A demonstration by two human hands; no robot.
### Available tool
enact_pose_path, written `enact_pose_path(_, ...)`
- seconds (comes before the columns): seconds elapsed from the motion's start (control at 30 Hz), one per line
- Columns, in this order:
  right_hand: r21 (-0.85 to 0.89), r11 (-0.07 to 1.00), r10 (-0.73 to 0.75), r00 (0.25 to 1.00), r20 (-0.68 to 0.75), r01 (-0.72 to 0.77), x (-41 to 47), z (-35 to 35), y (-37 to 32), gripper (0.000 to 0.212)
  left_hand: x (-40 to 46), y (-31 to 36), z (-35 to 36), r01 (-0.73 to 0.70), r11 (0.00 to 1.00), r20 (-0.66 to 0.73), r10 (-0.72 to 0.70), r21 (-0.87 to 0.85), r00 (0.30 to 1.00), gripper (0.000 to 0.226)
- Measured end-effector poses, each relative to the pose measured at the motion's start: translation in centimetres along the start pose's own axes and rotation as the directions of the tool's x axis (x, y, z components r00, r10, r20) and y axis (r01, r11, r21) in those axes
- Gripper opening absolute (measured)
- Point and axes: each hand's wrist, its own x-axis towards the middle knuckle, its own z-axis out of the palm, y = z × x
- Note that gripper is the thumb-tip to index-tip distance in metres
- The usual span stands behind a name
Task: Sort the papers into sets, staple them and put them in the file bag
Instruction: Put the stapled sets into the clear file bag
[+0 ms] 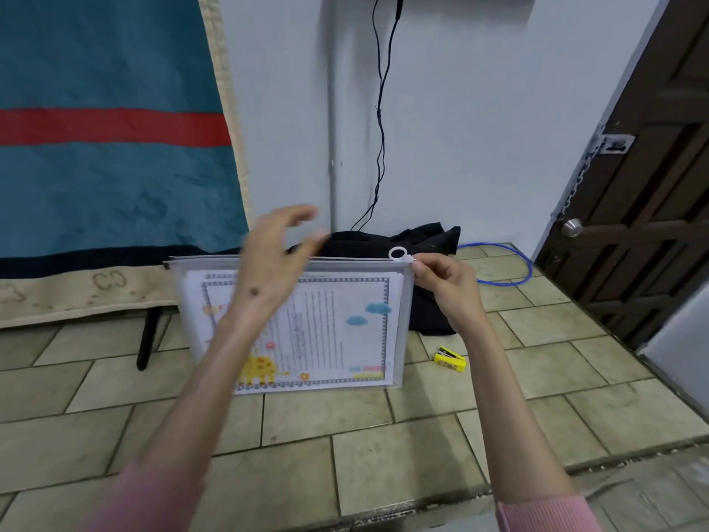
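Your two forearms reach forward out of pink sleeves [544, 512] over the tiled floor [383, 455]. Your right hand [447, 282] pinches the top right corner of the file bag [399, 339], its fingers curled tight just under the white ring zipper pull [397, 254]. Your left hand [274, 259] is open and blurred, fingers spread and relaxed, raised in front of the bag's top edge near the middle; you cannot tell from this view whether it touches the bag.

The file bag is translucent and stands upright, its lower edge down near the floor tiles. Inside it you can see the papers [333, 324], the front sheet printed with a patterned border, blue clouds and a yellow giraffe.

Just to the right of the bag, a small yellow stapler [449, 359] lies on the floor. Behind the bag a black cloth bundle [403, 240] sits against the wall, with a blue cable [518, 280] looped on the tiles beside it and black wires [380, 128] hanging down the wall above. To the left hangs a teal blanket [107, 178] with a red stripe; to the right stands a dark wooden door [652, 186].
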Motion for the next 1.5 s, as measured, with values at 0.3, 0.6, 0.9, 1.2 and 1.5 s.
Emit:
enact_pose_path(0.3,-0.006,0.996,-0.091,0.995,-0.042,0.091,-0.7,-0.2,0.1,0.011,2.6,4.9,7.9,-0.247,0.956,0.514,0.133,0.161,0.847,0.017)
enact_pose_path(0.6,-0.115,0.993,-0.015,1.0,-0.004,0.014,-0.4,-1.2,0.1,0.013,3.3,0.5,1.5,-0.186,0.956,0.519,0.042,0.228,0.854,0.021)
enact_pose_path(0.9,-0.708,0.633,-0.065,0.933,0.355,0.313,1.3,5.0,-4.8,0.014,2.8,-1.0,0.1,-0.174,0.946,0.449,0.035,0.273,0.893,0.018)
enact_pose_path(1.2,-0.724,0.655,-0.032,0.965,0.261,0.217,1.3,2.7,-3.8,0.008,2.4,-5.2,-5.4,-0.167,0.896,0.354,0.011,0.412,0.935,0.015)
enact_pose_path(1.5,-0.757,0.625,0.034,0.962,0.271,0.191,1.5,1.7,-4.5,0.006,1.2,-8.0,-9.5,-0.009,0.895,0.237,-0.109,0.445,0.965,0.011)
